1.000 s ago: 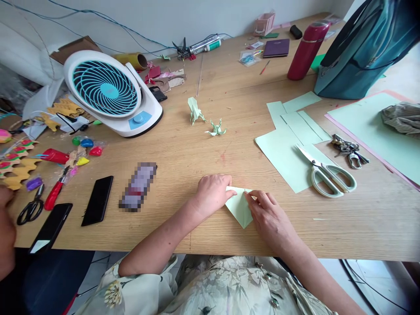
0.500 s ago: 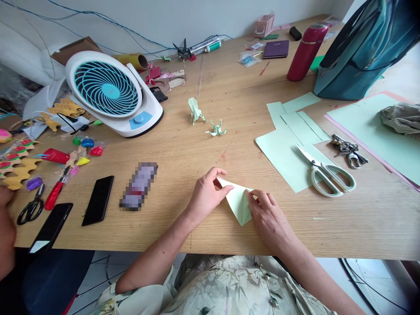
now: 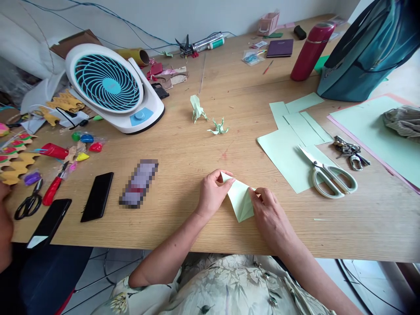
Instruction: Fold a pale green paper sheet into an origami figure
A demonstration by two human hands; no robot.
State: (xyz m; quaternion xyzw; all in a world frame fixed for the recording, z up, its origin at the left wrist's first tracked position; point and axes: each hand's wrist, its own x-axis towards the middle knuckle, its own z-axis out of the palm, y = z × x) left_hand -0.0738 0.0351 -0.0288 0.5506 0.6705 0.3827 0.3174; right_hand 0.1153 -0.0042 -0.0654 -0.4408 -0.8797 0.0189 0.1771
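A pale green piece of folded paper [image 3: 240,202], creased into a pointed shape, is between my hands near the table's front edge. My left hand [image 3: 212,192] pinches its upper left corner between thumb and fingers. At the right edge, my right hand [image 3: 268,210] grips the paper with its fingertips, covering part of it. The paper's lower point faces me. Beyond my hands stand two small folded paper figures, an upright one [image 3: 197,109] and a lower, spread one [image 3: 218,127].
Right of my hands lie green paper sheets [image 3: 282,153], white-handled scissors [image 3: 334,177] and keys [image 3: 352,153]. A fan [image 3: 111,87], phones [image 3: 97,197] and craft bits are on the left. A flask [image 3: 311,52] and bag [image 3: 354,65] stand behind. Another person's arm [image 3: 5,232] shows far left.
My left hand has shifted slightly right, and the paper's left part is tilted differently between my hands. The whole view has moved a little.
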